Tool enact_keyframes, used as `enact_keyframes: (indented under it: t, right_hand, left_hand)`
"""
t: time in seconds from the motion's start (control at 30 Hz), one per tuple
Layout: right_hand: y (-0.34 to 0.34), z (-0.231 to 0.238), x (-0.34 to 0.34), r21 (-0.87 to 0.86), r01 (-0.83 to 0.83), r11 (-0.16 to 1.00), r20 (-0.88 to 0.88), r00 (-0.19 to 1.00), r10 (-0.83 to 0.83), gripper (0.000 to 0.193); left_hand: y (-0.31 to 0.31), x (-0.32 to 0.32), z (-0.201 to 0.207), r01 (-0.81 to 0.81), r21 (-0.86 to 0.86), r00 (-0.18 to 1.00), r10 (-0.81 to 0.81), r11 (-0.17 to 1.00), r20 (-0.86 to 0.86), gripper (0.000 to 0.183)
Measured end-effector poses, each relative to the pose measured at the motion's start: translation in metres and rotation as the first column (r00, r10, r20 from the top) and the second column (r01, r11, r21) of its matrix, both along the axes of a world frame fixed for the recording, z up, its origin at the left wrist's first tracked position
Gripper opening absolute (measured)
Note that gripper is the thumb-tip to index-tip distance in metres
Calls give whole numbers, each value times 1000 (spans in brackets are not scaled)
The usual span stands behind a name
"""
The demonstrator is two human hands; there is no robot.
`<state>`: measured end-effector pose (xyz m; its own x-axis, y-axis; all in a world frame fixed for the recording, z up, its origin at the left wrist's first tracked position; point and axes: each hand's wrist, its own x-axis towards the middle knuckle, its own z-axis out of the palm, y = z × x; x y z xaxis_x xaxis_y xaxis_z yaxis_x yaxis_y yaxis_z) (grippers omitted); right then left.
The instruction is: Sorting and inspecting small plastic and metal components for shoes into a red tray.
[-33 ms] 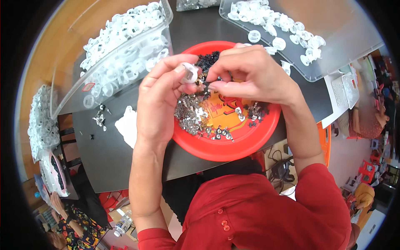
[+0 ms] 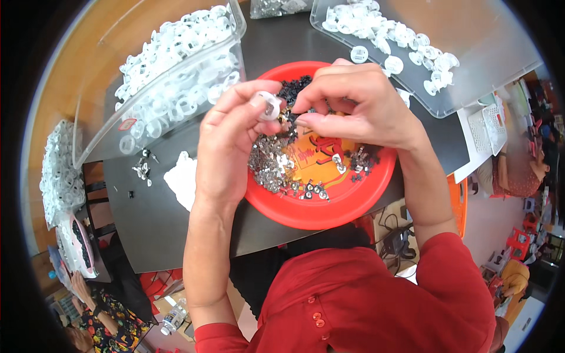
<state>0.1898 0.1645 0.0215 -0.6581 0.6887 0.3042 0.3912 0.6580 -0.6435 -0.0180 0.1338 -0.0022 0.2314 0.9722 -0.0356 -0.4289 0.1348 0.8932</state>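
Above the red plate, my left hand (image 2: pixel 226 126) pinches a round white plastic part (image 2: pixel 270 106) with an opening in its middle. To its right, my right hand (image 2: pixel 359 106) has thumb and forefinger brought together close beside that part. Something small and dark shows at those fingertips, too small to make out. Beneath both hands lies the red round plate (image 2: pixel 321 219) with an orange printed middle. It holds a heap of small metal pieces (image 2: pixel 272 165) at the left and small black pieces (image 2: pixel 294 88) at the back.
A clear bin (image 2: pixel 176 76) of white round parts stands at the back left. Another clear bin (image 2: pixel 412 44) with similar parts is at the back right. A white cloth or paper (image 2: pixel 180 179) and loose small pieces (image 2: pixel 142 167) lie left of the plate. Another person's hand (image 2: pixel 81 286) shows lower left.
The white part in my left hand has turned slightly, so its opening shows more. Both hands stay close together in nearly the same place.
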Motion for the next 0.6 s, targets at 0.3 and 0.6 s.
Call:
enact_keyframes:
  t: [0.3, 0.6]
  right_hand:
    - [5, -7, 1, 368, 85, 926, -276, 961, 22, 14]
    - [6, -11, -6, 589, 147, 795, -280, 959, 31, 17]
  left_hand:
    - [-6, 5, -2, 138, -38, 989, -140, 990, -54, 21]
    - [-3, 1, -9, 202, -85, 969, -187, 976, 162, 20]
